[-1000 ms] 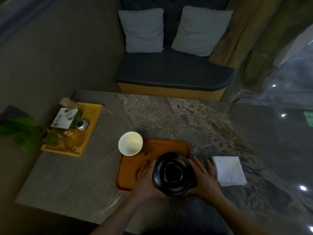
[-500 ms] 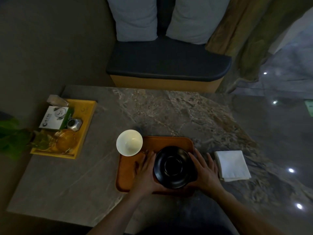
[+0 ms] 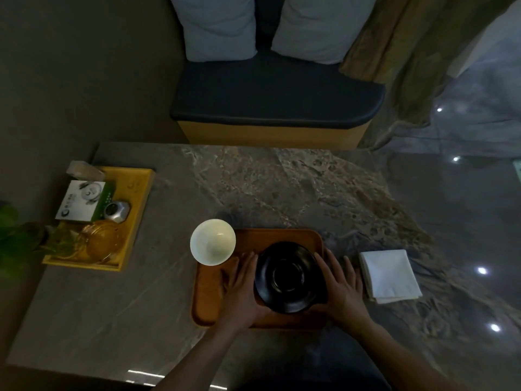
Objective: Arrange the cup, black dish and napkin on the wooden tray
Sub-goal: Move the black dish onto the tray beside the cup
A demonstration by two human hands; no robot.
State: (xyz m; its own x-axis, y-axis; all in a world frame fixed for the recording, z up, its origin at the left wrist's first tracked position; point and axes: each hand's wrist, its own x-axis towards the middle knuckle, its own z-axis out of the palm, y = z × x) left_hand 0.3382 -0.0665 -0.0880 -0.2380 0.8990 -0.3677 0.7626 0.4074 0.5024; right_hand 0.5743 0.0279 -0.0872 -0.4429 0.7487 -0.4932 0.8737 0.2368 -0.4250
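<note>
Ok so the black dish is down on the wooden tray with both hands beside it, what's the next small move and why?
Probably let go of the black dish and send the right hand to the napkin. The dish already sits on the wooden tray, flanked by the left hand, while the napkin lies folded on the table just right of the tray, nearest that hand.

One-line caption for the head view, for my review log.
Both hands, left hand and right hand, flank round black dish on wooden tray; folded white napkin lies off-tray.
</note>
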